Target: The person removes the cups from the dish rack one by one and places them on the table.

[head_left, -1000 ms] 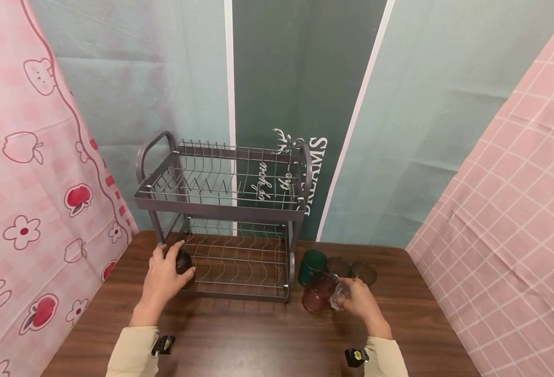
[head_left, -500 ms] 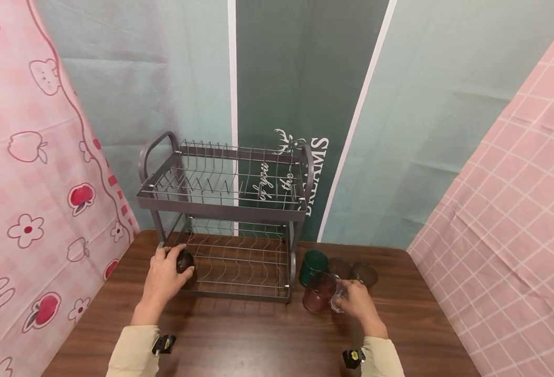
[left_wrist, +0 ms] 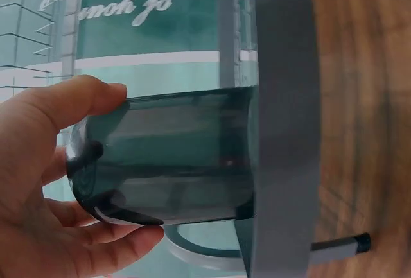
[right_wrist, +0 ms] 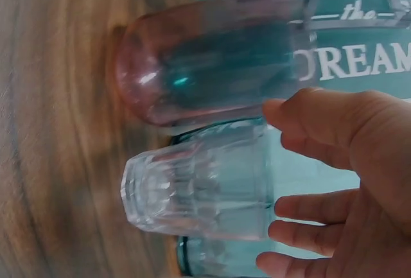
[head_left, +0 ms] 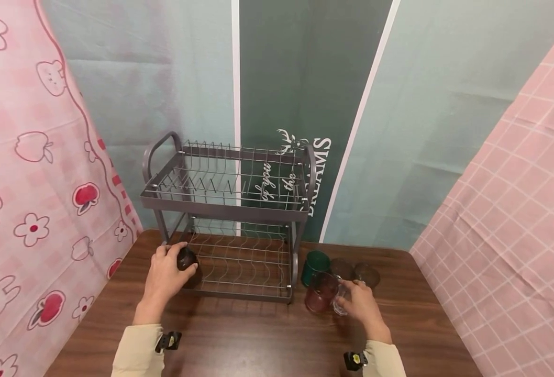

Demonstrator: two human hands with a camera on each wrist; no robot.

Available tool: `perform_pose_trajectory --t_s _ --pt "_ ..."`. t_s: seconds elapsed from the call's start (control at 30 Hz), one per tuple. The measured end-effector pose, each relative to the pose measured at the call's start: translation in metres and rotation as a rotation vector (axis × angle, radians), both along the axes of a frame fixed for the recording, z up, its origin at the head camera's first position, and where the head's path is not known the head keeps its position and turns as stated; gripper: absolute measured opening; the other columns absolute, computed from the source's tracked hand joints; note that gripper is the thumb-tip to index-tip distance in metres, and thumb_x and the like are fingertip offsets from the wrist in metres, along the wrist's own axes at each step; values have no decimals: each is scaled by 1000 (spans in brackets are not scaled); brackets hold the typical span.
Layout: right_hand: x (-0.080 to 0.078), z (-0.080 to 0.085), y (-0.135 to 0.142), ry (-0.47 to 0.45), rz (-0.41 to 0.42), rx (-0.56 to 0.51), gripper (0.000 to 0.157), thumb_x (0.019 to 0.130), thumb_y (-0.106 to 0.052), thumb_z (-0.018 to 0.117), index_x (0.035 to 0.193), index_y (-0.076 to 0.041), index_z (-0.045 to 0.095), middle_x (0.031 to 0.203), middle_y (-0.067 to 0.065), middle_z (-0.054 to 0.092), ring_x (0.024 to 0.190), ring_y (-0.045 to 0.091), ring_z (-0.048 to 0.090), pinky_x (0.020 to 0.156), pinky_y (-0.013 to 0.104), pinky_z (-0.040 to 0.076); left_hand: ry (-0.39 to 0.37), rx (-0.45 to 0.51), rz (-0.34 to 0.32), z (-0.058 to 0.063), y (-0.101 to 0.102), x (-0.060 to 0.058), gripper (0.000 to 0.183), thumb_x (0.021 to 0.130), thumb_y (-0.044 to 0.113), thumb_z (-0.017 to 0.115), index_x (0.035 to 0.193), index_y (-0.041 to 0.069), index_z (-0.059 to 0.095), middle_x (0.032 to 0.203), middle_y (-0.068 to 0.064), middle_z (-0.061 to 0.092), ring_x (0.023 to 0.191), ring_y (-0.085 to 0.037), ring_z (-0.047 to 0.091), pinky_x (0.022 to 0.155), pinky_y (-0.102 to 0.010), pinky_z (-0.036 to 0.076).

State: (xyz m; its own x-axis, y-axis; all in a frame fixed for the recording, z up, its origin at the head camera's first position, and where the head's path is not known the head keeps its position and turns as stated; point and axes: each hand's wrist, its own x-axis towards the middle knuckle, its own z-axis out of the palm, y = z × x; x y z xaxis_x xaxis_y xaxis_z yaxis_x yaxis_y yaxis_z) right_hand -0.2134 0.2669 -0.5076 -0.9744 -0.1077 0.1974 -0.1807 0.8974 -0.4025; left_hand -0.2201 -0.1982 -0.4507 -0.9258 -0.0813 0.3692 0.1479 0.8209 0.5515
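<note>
My left hand [head_left: 164, 277] grips a dark, see-through drinking glass [left_wrist: 180, 156] by its rounded base. That glass is upside down at the left end of the lower tier of a two-tier dish rack [head_left: 225, 210], its mouth behind the rack's side bar in the left wrist view. Over on the right, my right hand [head_left: 364, 309] has its thumb and loosely extended fingers right at the rim of a clear faceted glass [right_wrist: 199, 191], which stands upright on the table. Close beside it is a pink glass [right_wrist: 192, 66], also upright.
Behind the pink glass stands a green glass [head_left: 316, 266]. Two brownish glasses [head_left: 366, 275] are farther back to the right. The brown wooden table [head_left: 239, 345] runs to hanging cloths behind and at both sides. The rack's upper tier holds only wire dividers.
The head view has shifted slightly, moving the scene a little right. My left hand stays on the dark glass, and my right hand stays at the clear glass with hardly any movement.
</note>
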Motion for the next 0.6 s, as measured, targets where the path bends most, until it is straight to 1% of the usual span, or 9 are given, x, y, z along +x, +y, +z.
perform_pose_trajectory --t_s 0.13,0.27,0.37,0.5,0.6 --pt "5 7 -2 1 2 10 40 76 -12 72 113 0 64 115 36 49 104 57 44 80 61 41 -2 20 4 5 5 0 57 77 22 73 126 4 52 119 -31 38 106 -49 38 79 -62 38" --pt "12 12 -6 -13 -16 14 39 77 -12 71 113 0 64 116 37 49 104 57 45 80 60 41 6 27 20 8 10 4 56 76 21 74 126 5 54 120 -29 39 106 -48 38 79 -61 38" --pt "17 16 -11 -11 -24 14 40 76 -13 71 112 1 64 114 36 50 102 56 46 80 60 41 49 40 30 11 14 9 56 74 20 76 124 5 56 119 -28 41 106 -46 38 79 -60 38" --pt "23 19 -15 -10 -38 19 42 75 -16 71 112 2 63 112 33 52 99 53 49 79 59 42 114 45 25 13 20 13 56 71 19 78 121 5 58 115 -27 43 107 -47 39 79 -60 38" --pt "26 21 -17 -28 -60 31 43 74 -17 73 112 2 63 109 32 53 96 51 51 75 58 44 132 46 21 13 25 16 56 70 18 79 120 5 58 114 -27 44 108 -47 39 80 -60 37"
